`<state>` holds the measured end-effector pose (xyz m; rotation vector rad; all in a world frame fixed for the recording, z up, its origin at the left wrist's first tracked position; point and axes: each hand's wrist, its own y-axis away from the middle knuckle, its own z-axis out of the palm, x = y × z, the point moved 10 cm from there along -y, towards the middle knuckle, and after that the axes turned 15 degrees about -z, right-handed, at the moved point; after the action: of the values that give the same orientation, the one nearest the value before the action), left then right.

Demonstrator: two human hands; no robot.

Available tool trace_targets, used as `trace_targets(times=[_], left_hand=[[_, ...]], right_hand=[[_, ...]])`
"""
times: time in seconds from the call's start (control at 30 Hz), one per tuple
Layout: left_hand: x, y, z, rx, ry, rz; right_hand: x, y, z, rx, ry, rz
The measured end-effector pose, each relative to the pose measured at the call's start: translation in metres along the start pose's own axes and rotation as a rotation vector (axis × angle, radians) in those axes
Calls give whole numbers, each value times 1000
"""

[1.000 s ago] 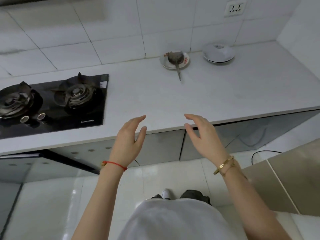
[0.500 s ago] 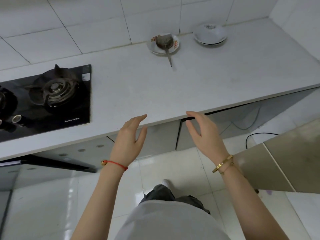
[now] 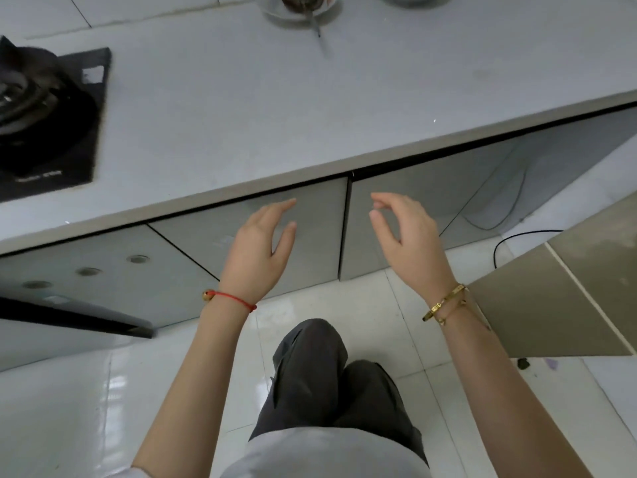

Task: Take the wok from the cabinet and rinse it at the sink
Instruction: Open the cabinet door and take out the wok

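Grey glossy cabinet doors run under the white countertop point(image 3: 310, 108). My left hand point(image 3: 260, 250) hovers open in front of the left door point(image 3: 213, 232), fingers spread, touching nothing. My right hand point(image 3: 406, 236) is raised before the right door point(image 3: 448, 201), fingers curled loosely, nothing in it. Both doors are closed, with a dark seam between them. No wok and no sink are in view.
A black gas hob point(image 3: 44, 115) lies in the countertop at the left. A plate with a spoon point(image 3: 300, 8) stands at the back. Below the hob a dark panel point(image 3: 76, 319) sticks out. A tan tiled ledge point(image 3: 568, 291) and a black cable point(image 3: 517, 236) are at the right.
The view has tilted down and closer to the cabinet doors. Both hands have dropped from counter-edge level to in front of the doors. My knees now bend forward.
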<state>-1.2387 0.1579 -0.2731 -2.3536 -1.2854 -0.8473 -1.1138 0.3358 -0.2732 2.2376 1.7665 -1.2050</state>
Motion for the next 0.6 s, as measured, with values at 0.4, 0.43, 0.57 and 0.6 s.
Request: trace_targets(times=[0.4, 0.43, 0.57, 0.6], left_hand=[[-87, -25, 157, 122, 44, 176], [-90, -26, 167, 136, 48, 196], [-103, -28, 196, 177, 63, 236], [-105, -27, 200, 187, 70, 241]], right_hand=[[119, 63, 126, 130, 2, -83], [126, 67, 133, 146, 5, -93], [146, 81, 153, 193, 6, -130], [149, 83, 156, 197, 4, -133]])
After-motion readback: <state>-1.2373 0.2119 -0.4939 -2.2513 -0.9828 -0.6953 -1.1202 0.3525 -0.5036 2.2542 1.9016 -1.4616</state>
